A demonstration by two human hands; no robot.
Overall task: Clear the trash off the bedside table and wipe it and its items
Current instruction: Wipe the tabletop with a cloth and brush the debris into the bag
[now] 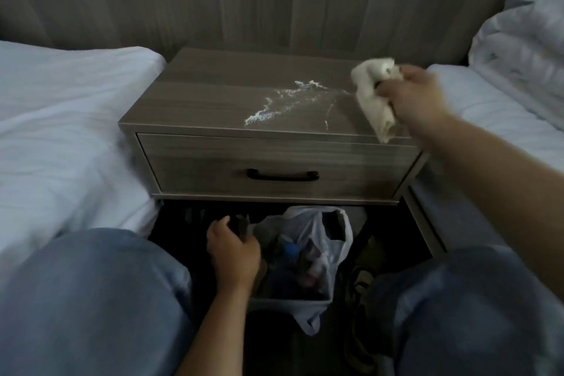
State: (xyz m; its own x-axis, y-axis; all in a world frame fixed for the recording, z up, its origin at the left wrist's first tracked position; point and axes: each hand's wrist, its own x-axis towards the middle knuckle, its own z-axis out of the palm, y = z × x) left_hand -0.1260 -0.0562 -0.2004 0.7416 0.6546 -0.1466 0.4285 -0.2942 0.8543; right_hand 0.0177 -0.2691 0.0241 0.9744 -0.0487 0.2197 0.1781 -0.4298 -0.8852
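Hands [410, 94]: cloth [374, 98] seemingly right-gripped.

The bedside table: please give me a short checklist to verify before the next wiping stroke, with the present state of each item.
1. Cloth in the right hand: ok, the fingers grip it at the table's right end.
2. White residue left on the bedside table: not ok, a streak still lies mid-top.
3. Top free of loose items: ok, none shows.
4. Trash bin below the table, ready for sweepings: ok, its bag is open.
5. Left hand steadying the bin: cannot tell, it is at the rim but its hold is blurred.
6. Drawer closed: ok.
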